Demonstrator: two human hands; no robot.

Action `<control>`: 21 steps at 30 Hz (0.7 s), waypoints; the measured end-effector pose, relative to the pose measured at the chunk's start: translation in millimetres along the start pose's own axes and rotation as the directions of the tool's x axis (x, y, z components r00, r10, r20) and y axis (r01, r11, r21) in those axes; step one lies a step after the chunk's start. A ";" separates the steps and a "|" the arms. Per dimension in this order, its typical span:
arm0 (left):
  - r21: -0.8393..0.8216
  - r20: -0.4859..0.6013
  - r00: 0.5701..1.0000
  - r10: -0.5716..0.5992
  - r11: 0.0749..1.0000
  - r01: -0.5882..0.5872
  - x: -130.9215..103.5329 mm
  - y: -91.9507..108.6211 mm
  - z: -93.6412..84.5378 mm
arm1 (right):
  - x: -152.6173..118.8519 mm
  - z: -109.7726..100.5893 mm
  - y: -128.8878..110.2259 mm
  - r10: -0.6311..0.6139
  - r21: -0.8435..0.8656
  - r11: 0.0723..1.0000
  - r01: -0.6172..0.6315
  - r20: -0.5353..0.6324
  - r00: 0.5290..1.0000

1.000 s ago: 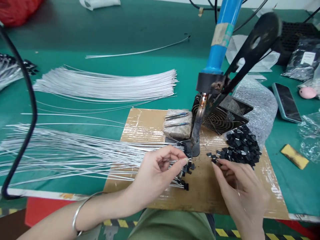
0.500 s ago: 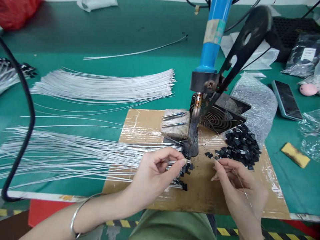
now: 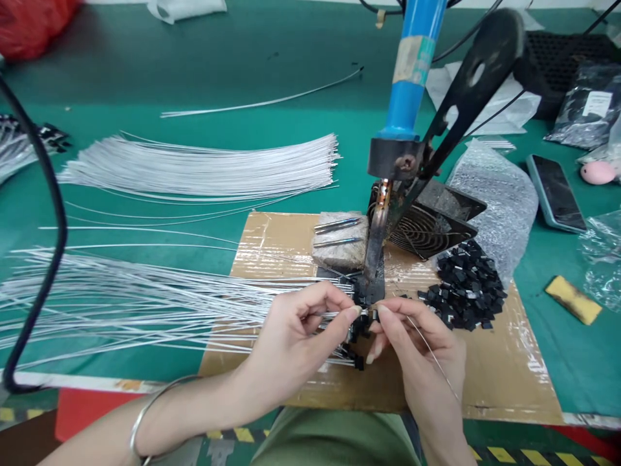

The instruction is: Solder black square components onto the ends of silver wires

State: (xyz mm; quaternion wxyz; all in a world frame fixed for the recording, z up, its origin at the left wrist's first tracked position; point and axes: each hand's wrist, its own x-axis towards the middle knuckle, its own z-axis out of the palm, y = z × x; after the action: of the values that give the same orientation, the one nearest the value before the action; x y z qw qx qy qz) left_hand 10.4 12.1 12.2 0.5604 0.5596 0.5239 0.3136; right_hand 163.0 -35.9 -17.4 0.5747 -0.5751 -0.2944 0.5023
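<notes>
My left hand [image 3: 303, 336] pinches the end of a white wire just below the tip of the blue soldering iron [image 3: 406, 84]. Close beside it, my right hand [image 3: 420, 349] holds a small black connector at its fingertips, and a thin solder wire [image 3: 434, 356] runs across its palm. The two sets of fingertips nearly meet; whether wire and connector touch is too small to tell. Under my left hand lie spread white wires [image 3: 145, 291], several with black ends. A pile of black connectors [image 3: 468, 285] sits right of my right hand on the cardboard [image 3: 514, 369].
A metal stand arm [image 3: 475, 77] holds the iron above a small fan [image 3: 417, 226]. A grey block [image 3: 340, 249] bears metal tips. Behind lies a bundle of white wires [image 3: 208, 165]. To the right are a phone [image 3: 557, 193] and a yellow sponge [image 3: 573, 299].
My right hand has moved left from the connector pile to my left hand's fingertips, bringing a black connector. My left hand has stayed nearly in place.
</notes>
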 end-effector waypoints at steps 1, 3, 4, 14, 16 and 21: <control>0.013 0.001 1.000 -0.010 1.000 0.010 -0.3 0.1 -0.5 | -0.1 0.1 0.3 0.008 -0.008 1.000 -0.008 0.009 1.000; 0.041 0.003 1.000 -0.017 0.999 0.017 -0.7 0.5 -1.8 | -0.6 0.7 -0.1 0.019 -0.018 1.000 -0.019 0.029 0.999; 0.049 0.006 1.000 -0.013 0.999 0.013 -0.8 0.7 -2.4 | -1.2 1.5 -0.9 0.025 -0.012 1.000 -0.025 0.031 0.999; -0.106 0.058 0.998 -0.035 0.994 0.041 1.2 7.5 -2.5 | -8.5 12.8 -9.0 0.167 0.065 0.984 -0.165 -0.033 0.985; -0.121 0.065 0.997 -0.035 0.992 0.043 1.3 8.1 -2.5 | -8.5 12.5 -9.1 0.173 0.058 0.983 -0.172 -0.026 0.985; -0.131 0.063 0.997 -0.034 0.990 0.042 2.3 6.2 -2.5 | -7.6 10.5 -6.3 0.176 0.082 0.981 -0.175 -0.010 0.984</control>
State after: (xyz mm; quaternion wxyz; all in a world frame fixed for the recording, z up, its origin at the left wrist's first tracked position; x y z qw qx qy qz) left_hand 10.1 16.1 18.0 0.6177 0.5201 0.4955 0.3198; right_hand 152.5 -38.0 -7.9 0.5536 -0.5792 -0.2170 0.5577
